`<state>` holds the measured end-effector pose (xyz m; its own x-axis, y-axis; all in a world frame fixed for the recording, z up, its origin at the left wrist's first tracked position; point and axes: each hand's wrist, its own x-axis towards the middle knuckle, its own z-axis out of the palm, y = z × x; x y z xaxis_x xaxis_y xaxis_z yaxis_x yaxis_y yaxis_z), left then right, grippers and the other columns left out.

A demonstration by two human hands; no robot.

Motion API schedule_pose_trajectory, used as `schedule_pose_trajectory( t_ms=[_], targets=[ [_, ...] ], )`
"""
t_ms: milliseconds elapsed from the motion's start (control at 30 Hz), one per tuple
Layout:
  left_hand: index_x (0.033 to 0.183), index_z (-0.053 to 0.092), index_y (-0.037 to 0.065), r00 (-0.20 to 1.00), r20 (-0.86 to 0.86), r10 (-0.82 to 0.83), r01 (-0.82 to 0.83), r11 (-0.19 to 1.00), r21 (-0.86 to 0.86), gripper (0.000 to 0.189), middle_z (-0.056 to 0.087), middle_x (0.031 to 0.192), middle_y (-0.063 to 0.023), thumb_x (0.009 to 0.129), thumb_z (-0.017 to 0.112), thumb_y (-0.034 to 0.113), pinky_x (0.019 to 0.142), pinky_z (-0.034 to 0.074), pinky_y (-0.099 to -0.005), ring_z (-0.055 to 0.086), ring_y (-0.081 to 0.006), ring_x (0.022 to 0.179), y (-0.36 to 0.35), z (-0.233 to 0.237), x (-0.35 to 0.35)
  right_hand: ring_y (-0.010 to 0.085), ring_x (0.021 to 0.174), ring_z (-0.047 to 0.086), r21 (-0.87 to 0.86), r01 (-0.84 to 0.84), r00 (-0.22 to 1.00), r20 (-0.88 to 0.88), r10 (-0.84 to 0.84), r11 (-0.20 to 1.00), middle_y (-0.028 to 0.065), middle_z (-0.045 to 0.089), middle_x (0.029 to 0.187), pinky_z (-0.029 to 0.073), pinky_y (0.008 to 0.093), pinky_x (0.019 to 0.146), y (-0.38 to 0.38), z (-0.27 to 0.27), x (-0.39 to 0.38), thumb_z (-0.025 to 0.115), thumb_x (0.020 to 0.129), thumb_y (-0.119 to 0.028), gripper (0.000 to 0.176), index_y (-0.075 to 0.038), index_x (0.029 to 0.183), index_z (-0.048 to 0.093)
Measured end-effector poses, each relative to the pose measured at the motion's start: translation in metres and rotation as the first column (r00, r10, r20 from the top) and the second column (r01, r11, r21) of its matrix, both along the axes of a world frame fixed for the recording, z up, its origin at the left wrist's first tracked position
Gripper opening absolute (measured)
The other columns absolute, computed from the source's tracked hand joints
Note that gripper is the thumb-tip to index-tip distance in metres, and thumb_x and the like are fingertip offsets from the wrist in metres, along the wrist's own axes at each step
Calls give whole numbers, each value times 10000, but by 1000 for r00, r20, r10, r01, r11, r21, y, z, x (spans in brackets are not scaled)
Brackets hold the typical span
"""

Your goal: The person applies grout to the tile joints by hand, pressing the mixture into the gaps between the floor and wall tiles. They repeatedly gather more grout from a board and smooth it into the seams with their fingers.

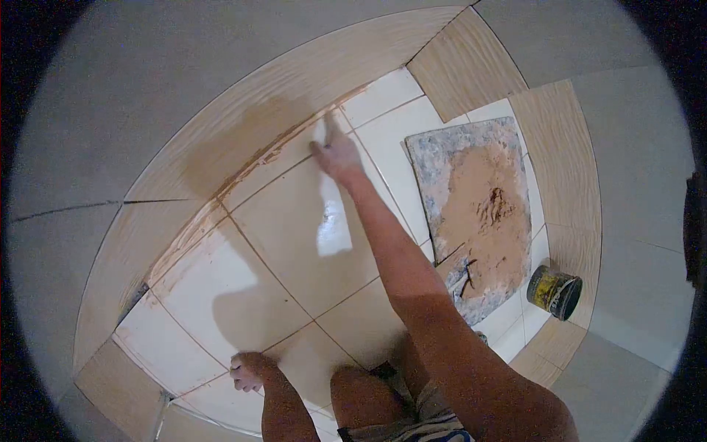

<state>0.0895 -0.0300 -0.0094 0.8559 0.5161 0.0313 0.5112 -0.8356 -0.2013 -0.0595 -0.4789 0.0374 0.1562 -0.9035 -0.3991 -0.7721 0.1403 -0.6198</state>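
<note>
My right hand [340, 153] reaches to the seam where the white floor tiles meet the wood-look wall tile [254, 110]. Its thumb is apart, a finger is stretched to the joint, and I see nothing held in it. A ragged line of orange-brown grout [269, 156] runs along that seam. My left hand [250, 370] is a closed fist low over the white tiles [213, 276], by a joint; whatever may be inside is hidden. Right of my right arm lies a stained grey board [427, 158] with a spread of orange-brown grout [471, 188] on it.
A dark bucket with a yellow label [546, 289] lies tipped at the right, beside the wood-look border tiles [563, 166]. A tool [458, 276], partly smeared, rests on the board's lower part. My knees [364, 394] are at the bottom, and grey tiles [633, 147] surround the area.
</note>
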Motion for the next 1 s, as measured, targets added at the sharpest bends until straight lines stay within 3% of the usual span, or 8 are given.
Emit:
schedule_pose_trajectory(
  t_ms=[133, 267, 333, 367, 433, 633, 700, 1000],
  targets=[
    [1119, 514, 30, 986, -83, -146, 158, 975, 157, 360, 536, 1134, -174, 882, 486, 299, 812, 471, -486, 505, -376, 1038, -26, 21, -12, 361, 1150, 526, -71, -126, 979, 155, 135, 990, 262, 570, 1174, 383, 412, 1012, -6, 8, -6, 600, 818, -288, 561, -77, 1321, 468],
    [1150, 487, 35, 979, -167, -116, 148, 969, 196, 400, 535, 1137, -166, 841, 573, 273, 823, 482, -465, 514, -365, 1039, -23, 19, -8, 360, 1234, 457, -200, 366, 884, 380, -273, 909, 227, 465, 1341, 370, 370, 1026, -63, 10, -38, 611, 810, -204, 670, -52, 1401, 335],
    [1124, 488, 28, 998, -29, -55, 59, 990, 131, 420, 541, 1141, -147, 790, 650, 225, 819, 491, -445, 537, -355, 1016, -17, 11, -6, 359, 1250, 439, -225, 301, 905, 374, -203, 927, 224, 445, 1359, 358, 376, 1040, -90, -7, -48, 563, 840, -261, 631, -67, 1400, 346],
    [1124, 488, 28, 998, -31, -60, 64, 989, 131, 420, 541, 1141, -147, 790, 650, 225, 819, 491, -445, 537, -355, 1016, -18, 12, -6, 361, 1244, 444, -227, -4, 982, 184, 47, 974, 225, 443, 1360, 353, 376, 1044, -94, 11, -44, 526, 854, -304, 616, -69, 1396, 352],
    [1133, 493, 27, 984, -153, -92, 117, 979, 165, 429, 541, 1147, -144, 790, 647, 235, 820, 489, -448, 527, -358, 1034, -32, 28, -11, 360, 1232, 453, -103, -110, 988, -116, 98, 989, 221, 436, 1364, 349, 377, 1050, -99, 10, -29, 412, 887, -414, 598, -71, 1376, 376],
    [1127, 545, 81, 917, -312, -248, 342, 893, 294, 369, 533, 1161, -152, 827, 558, 295, 801, 480, -459, 514, -376, 1038, -15, 16, -12, 359, 1215, 467, 45, -138, 978, 161, 130, 989, 228, 450, 1346, 352, 390, 1050, -58, 12, -18, 519, 853, -357, 604, -53, 1357, 382],
    [1127, 539, 54, 964, -215, -158, 208, 950, 235, 340, 518, 1146, -161, 894, 432, 278, 774, 512, -443, 497, -374, 1046, 0, -3, -3, 343, 1147, 531, -67, -355, 933, 31, 358, 932, 244, 540, 1240, 416, 344, 977, -47, 22, -27, 593, 828, -365, 701, -29, 1387, 336],
    [1066, 601, 43, 990, -115, -84, 99, 987, 125, 405, 527, 1131, -184, 910, 360, 330, 797, 482, -485, 496, -372, 1045, -23, 23, -25, 329, 824, 657, -311, 121, 926, -306, -220, 943, 191, 664, 928, 510, 422, 723, 42, 38, -263, 533, 859, -299, 365, -145, 1182, 601]
  ],
)
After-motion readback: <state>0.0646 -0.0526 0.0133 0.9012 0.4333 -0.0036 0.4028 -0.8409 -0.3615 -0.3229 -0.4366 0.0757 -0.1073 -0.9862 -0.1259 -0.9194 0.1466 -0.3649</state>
